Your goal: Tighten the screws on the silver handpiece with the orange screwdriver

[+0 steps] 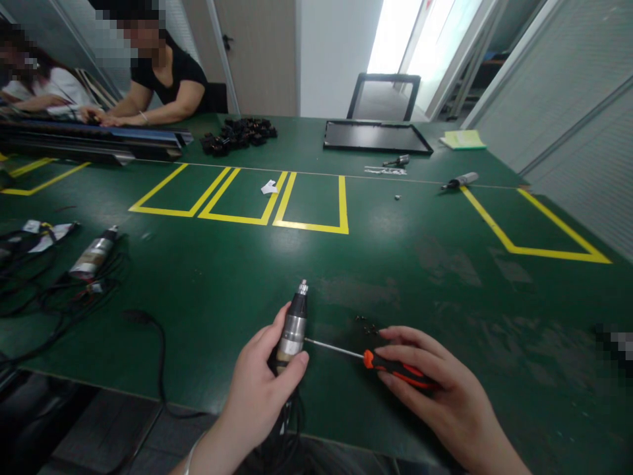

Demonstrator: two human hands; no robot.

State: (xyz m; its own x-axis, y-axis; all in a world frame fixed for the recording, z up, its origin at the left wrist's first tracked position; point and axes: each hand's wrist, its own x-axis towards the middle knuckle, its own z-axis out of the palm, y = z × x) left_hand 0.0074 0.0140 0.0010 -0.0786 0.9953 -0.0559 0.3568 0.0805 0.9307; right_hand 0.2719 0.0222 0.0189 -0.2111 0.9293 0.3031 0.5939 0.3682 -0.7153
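Observation:
My left hand [270, 376] is closed around an electric screwdriver [295, 330], a silver and black cylinder with its chuck pointing away from me and a cable trailing off its lower end. In my right hand [435, 376] is a hand screwdriver [398, 369] with a red and black handle, gripped between thumb and fingers. Its thin shaft points left, and the tip meets the side of the electric screwdriver's silver body. Several tiny dark screws [368, 326] lie on the green table just beyond my right fingertips.
Another electric screwdriver [93, 254] lies among black cables at left. Farther back are yellow tape outlines [311, 227], a pile of black parts [240, 135], a black framed panel [378, 136], another silver tool [459, 181] and a yellow notepad [463, 139]. Two people sit at the far left.

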